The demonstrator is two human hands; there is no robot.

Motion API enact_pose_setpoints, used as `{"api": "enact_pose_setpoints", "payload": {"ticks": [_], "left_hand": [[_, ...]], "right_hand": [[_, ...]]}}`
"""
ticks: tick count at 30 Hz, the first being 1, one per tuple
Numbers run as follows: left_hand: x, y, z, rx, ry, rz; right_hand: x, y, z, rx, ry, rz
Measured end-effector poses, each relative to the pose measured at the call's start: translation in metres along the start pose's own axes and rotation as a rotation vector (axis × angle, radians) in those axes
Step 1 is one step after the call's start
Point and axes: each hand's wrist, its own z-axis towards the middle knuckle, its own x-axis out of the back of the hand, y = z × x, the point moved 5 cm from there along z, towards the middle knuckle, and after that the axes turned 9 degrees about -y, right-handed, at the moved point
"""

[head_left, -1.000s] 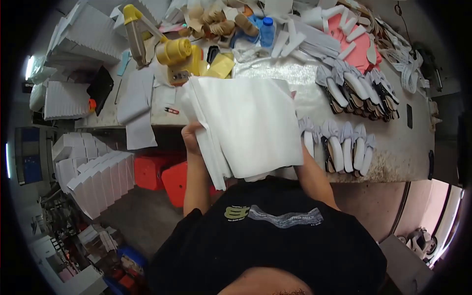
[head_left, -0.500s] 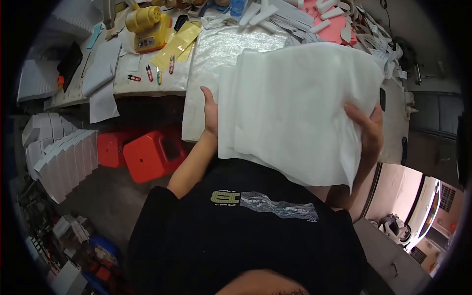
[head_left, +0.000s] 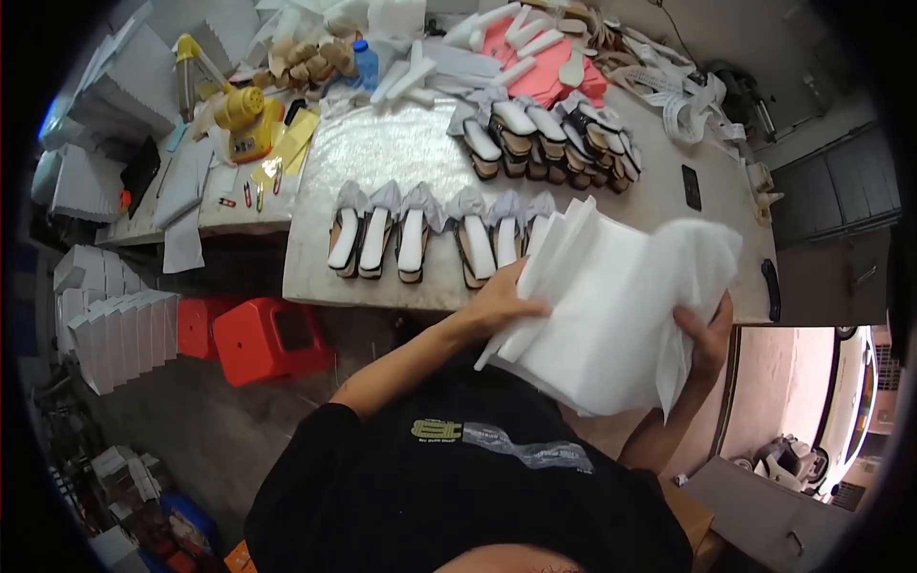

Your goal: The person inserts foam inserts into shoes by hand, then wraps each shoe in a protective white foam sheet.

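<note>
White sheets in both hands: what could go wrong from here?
The stack of white sheets might slip apart: its layers splay near the left hand, and a corner droops below the right hand. It partly hides the front row of sandals, so swinging it forward could knock one.

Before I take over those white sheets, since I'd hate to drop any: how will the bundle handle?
The white sheets will probably be floppy, since they bend and curl between the left hand and right hand. They look thin, so likely light for their size. Separate layers show at the edges, so they may slide apart.
</note>
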Motion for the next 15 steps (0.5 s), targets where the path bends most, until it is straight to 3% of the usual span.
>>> {"api": "enact_pose_setpoints", "payload": {"ticks": [1, 3, 4, 6, 8, 11, 13, 15], "left_hand": [[-0.005, 0.015, 0.002, -0.048, -0.041, 0.018], [-0.015, 0.048, 0.002, -0.128, -0.136, 0.05], [-0.018, 0.071, 0.005, -0.09, -0.192, 0.11], [-0.026, 0.112, 0.025, -0.03, -0.271, 0.16], [-0.037, 0.126, 0.053, 0.192, -0.505, 0.244], [-0.019, 0.104, 0.097, 0.229, -0.598, 0.206], [0.001, 0.09, 0.09, 0.315, -0.167, -0.633], [0.021, 0.047, 0.085, 0.239, -0.13, -0.763]], "right_hand": [[0.016, -0.001, -0.002, 0.023, 0.002, 0.01], [0.029, -0.014, -0.006, 0.296, -0.135, 0.073], [0.033, -0.01, 0.003, 0.306, -0.12, 0.079], [0.019, 0.005, 0.046, 0.357, -0.417, 0.084], [0.005, 0.034, 0.067, 0.394, -0.676, 0.096], [-0.06, 0.063, 0.081, 0.316, -0.595, 0.705], [-0.071, 0.059, 0.085, 0.046, -0.271, 0.615], [-0.069, 0.04, 0.08, 0.066, -0.022, 0.444]]}}
